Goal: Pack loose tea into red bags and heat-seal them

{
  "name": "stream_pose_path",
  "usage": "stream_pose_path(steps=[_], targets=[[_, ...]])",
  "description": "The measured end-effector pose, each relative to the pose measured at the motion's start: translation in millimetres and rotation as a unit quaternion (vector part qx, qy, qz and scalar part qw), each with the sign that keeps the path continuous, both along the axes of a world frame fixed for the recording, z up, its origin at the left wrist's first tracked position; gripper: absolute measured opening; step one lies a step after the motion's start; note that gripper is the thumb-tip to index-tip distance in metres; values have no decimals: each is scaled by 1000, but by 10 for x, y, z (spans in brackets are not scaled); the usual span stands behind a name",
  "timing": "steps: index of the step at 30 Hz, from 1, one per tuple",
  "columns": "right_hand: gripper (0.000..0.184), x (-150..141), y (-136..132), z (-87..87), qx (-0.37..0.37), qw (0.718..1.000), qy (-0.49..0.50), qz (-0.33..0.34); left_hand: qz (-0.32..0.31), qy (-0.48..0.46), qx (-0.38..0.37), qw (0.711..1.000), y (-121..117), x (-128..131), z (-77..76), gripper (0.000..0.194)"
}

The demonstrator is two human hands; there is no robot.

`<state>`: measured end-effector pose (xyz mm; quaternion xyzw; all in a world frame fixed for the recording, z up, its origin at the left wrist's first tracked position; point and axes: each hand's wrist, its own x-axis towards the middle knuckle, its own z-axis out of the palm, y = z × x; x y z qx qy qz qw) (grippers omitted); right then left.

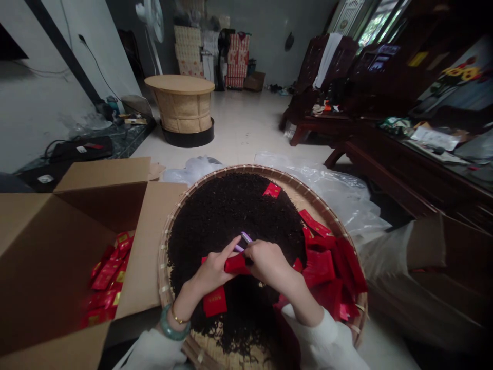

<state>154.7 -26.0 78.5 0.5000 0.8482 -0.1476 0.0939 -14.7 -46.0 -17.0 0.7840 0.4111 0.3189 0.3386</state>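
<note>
My left hand [213, 270] is closed on a small red packet [236, 264], held over the dark loose tea leaves [231, 205]. My right hand [269, 264] is closed at the packet's other end, around a small purple two-armed tool [246, 237]. Its exact kind is partly hidden by my fingers. Under my left hand, a flat red packet [215, 302] lies on the leaves. More flat red packets [319, 264] are heaped at the right side of the round woven tray [166, 257]. One red packet [272, 190] lies alone on the leaves near the far rim.
An open cardboard box [159, 221] with several filled red packets [110, 272] stands to the left. Clear plastic sheeting [346, 200] lies beyond the tray. At right are another carton [462, 257] and a dark wooden table [400, 174]. A round wicker stand [183, 110] is farther off.
</note>
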Motion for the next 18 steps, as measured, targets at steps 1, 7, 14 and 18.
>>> stream_pose_path(steps=[1,7,14,18], targets=[[14,29,2,21,5,1000,18,8,6,-6,-8,1000,1,-1,3,80],[13,44,-9,119,21,999,46,15,27,-11,-14,999,-10,-8,-13,80],[18,-52,-12,27,-7,1000,-28,-7,3,-14,-31,999,-12,24,27,79],[14,56,12,108,4,999,33,14,37,-32,-48,998,-11,35,35,80]])
